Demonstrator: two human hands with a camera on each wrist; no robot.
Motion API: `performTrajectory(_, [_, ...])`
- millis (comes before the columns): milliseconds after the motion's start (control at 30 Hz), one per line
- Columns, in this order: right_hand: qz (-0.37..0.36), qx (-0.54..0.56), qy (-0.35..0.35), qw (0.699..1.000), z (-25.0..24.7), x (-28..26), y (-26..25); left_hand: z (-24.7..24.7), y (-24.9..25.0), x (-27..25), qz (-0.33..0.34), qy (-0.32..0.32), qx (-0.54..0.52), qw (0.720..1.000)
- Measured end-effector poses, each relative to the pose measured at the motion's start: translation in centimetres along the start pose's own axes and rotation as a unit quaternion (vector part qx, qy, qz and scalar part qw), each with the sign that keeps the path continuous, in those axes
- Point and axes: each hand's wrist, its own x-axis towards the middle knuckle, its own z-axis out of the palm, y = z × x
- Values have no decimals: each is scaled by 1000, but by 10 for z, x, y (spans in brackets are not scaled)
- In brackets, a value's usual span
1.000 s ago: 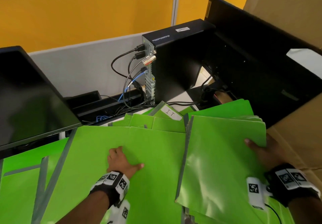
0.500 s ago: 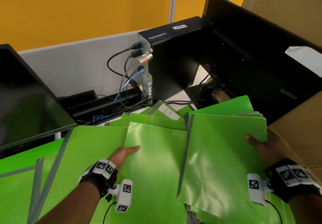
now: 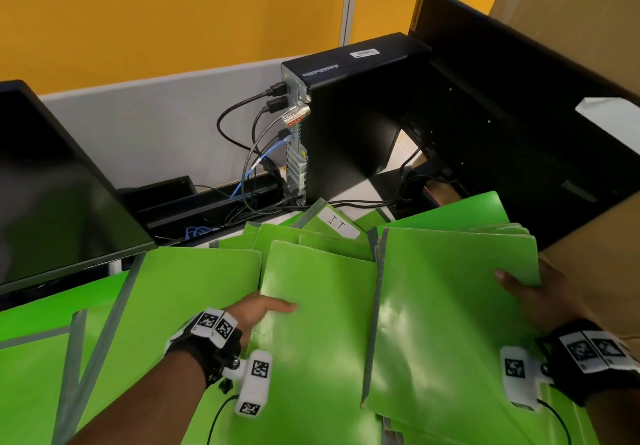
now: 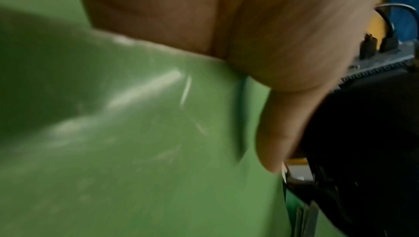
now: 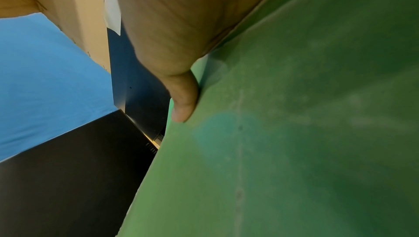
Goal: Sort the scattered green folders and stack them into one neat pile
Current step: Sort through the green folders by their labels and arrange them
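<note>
Green folders lie scattered across the desk. My left hand (image 3: 268, 309) grips the left edge of one loose green folder (image 3: 311, 340), thumb on top and fingers hidden beneath it. The left wrist view shows that thumb (image 4: 281, 133) lying on the folder (image 4: 136, 151). Right beside it is a pile of green folders (image 3: 450, 323), tilted up. My right hand (image 3: 519, 288) holds the pile at its right edge, thumb (image 5: 183, 101) pressed on the top cover (image 5: 294, 133). More folders lie flat at the left (image 3: 190, 288), and one labelled "I.T" (image 3: 337, 224) lies behind.
A dark monitor (image 3: 52, 185) stands at the left. A black computer tower (image 3: 353, 115) with plugged cables (image 3: 256, 153) is behind the folders. The back of a second monitor (image 3: 519, 115) and a cardboard box (image 3: 602, 271) close off the right side.
My left hand went from lying flat on a folder to gripping its left edge, lifting it rightward against the pile. The right hand has kept its hold.
</note>
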Motion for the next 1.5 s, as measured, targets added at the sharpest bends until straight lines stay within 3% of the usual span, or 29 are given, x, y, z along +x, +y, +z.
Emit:
performTrajectory(100, [-5, -5, -13, 1000, -3, 0, -3, -4, -5, 1, 37, 42, 28, 998])
performTrajectory(333, [-13, 97, -71, 993, 23, -25, -49, -91, -33, -52, 110, 170, 30, 979])
performTrajectory(467, [11, 151, -160, 975, 49, -28, -69, -133, -59, -71, 128, 264, 84, 952])
performTrajectory(567, [5, 140, -157, 978, 79, -23, -64, -153, -76, -79, 129, 326, 96, 931])
performTrajectory(733, [18, 126, -153, 980, 123, -33, -65, -177, -94, -95, 140, 345, 34, 927])
performTrajectory(867, [20, 99, -166, 981, 143, -40, -68, -179, -89, -130, 207, 346, -26, 915])
performTrajectory(1033, [8, 60, -152, 986, 150, -43, -72, -176, -53, -184, 362, 359, -90, 855])
performTrajectory(1133, [11, 68, -148, 987, 150, -42, -74, -177, -30, -190, 403, 362, -59, 838])
performTrajectory(1400, [10, 88, -157, 984, 153, -43, -73, -172, -55, -85, 276, 330, 68, 900])
performTrajectory(1500, [-6, 82, -153, 985, 151, -42, -76, -153, -61, -62, 226, 351, 94, 904])
